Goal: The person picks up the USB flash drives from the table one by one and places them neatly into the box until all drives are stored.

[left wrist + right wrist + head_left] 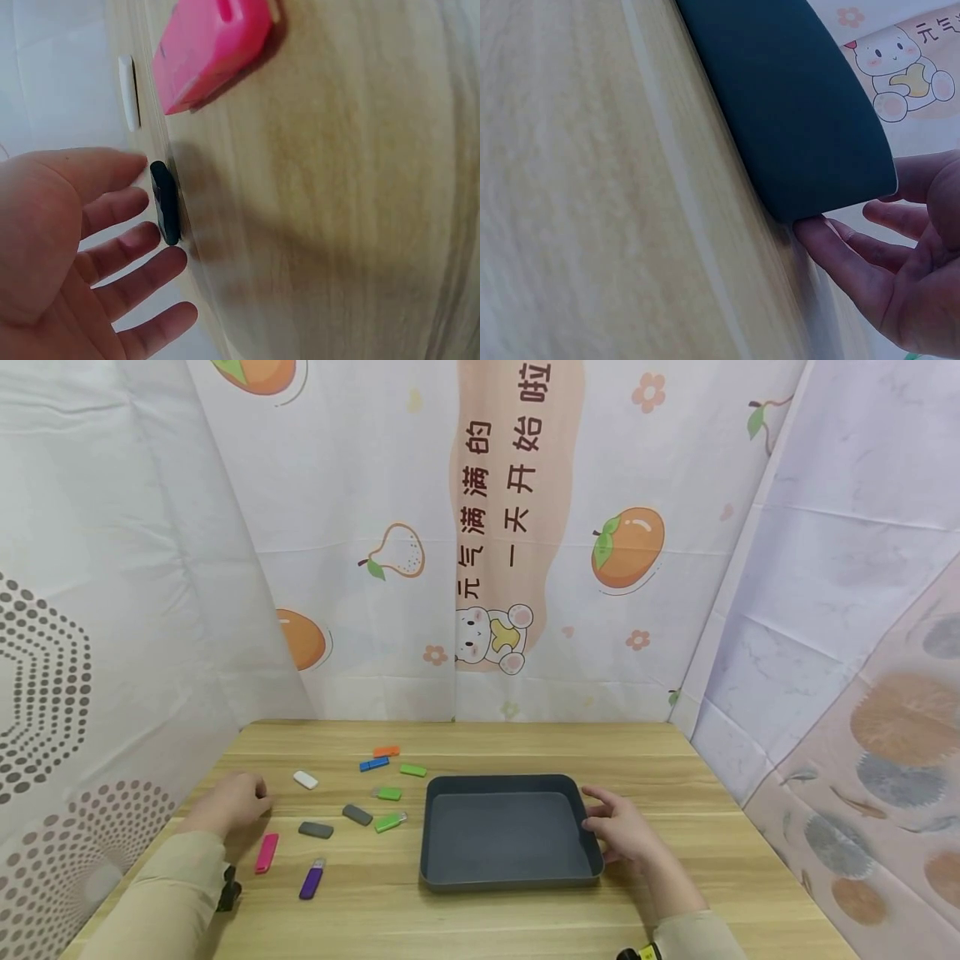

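Over the table's left side, my left hand (234, 802) reaches down with loosely bent, spread fingers. Between its thumb and fingertips in the left wrist view lies a dark USB stick (166, 202) on the wood, hidden under the hand in the head view; contact is hard to tell. Beside it are a pink USB stick (266, 853) and a white one (305, 779). My right hand (622, 828) holds the right side of a dark grey rectangular tray (510, 886), one finger over the rim and another digit against the outer wall.
Between left hand and tray lie grey sticks (316, 830), a purple stick (312, 879), several green sticks (390, 822), a blue stick (374, 764) and an orange stick (386, 751). Printed curtains (360, 635) stand behind the wooden table and at both sides.
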Demonstrator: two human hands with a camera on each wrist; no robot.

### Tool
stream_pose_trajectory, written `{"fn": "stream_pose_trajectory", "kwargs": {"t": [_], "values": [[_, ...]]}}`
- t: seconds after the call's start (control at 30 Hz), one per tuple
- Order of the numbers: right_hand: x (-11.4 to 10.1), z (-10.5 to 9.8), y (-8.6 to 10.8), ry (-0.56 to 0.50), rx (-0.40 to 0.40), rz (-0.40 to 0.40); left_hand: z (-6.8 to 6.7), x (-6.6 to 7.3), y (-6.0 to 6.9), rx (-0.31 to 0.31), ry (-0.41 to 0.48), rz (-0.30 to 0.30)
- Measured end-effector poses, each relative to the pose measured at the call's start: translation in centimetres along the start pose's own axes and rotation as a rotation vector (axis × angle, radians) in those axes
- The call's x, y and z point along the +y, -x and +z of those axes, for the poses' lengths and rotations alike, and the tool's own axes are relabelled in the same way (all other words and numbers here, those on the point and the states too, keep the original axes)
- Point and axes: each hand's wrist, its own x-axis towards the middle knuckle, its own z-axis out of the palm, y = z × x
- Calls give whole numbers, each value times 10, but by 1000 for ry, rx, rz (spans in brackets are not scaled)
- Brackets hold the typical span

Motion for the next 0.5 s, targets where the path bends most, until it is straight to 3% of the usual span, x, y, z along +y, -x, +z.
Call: {"fn": "stream_pose_trajectory", "kwargs": {"t": [0.2, 0.37, 0.5], "values": [[-1, 0, 0, -4, 2, 4, -1, -6, 2, -18, 8, 13], [-1, 0, -1, -4, 1, 3, -1, -10, 3, -62, 47, -10], [0, 0, -1, -3, -1, 1, -1, -12, 2, -49, 48, 2]]}}
